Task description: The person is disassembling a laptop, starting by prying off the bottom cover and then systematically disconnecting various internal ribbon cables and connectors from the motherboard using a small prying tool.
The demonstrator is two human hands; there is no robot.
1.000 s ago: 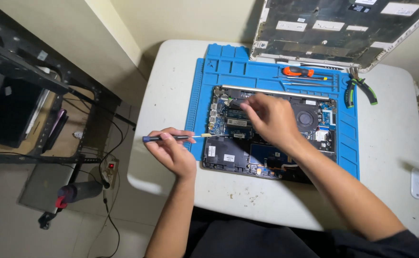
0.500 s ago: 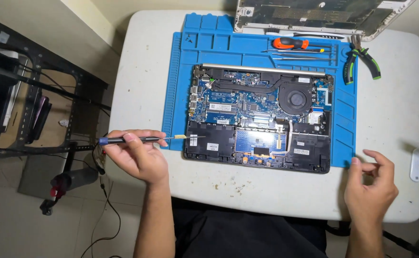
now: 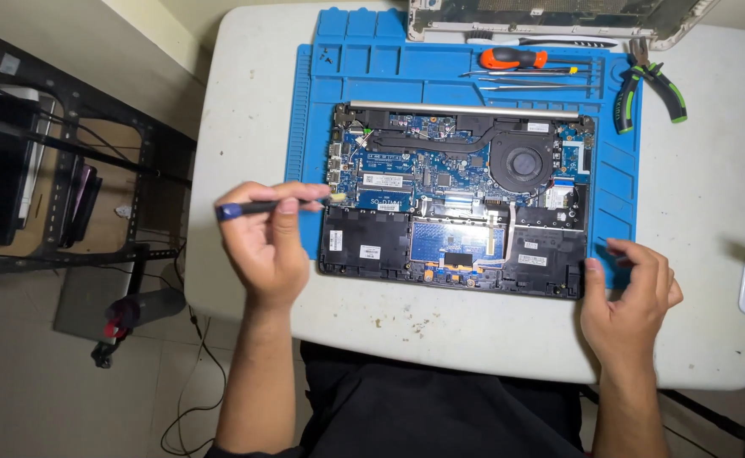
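My left hand (image 3: 269, 246) pinches a thin screwdriver (image 3: 275, 205) with a blue end, its tip just beside the open laptop's (image 3: 457, 212) left edge. My right hand (image 3: 631, 297) is half open and holds nothing, touching the laptop's bottom right corner. The laptop lies on a blue mat (image 3: 389, 68) on the white table (image 3: 712, 212).

Opened laptop (image 3: 457, 212), base cover removed, lying flat and square on the blue mat: circuit board, heat pipe and round fan occupy the far half, black battery sections the near half. A slim dark screwdriver (image 3: 262, 206) with a blue end cap lies nearly level, its pale tip at the laptop's left edge.
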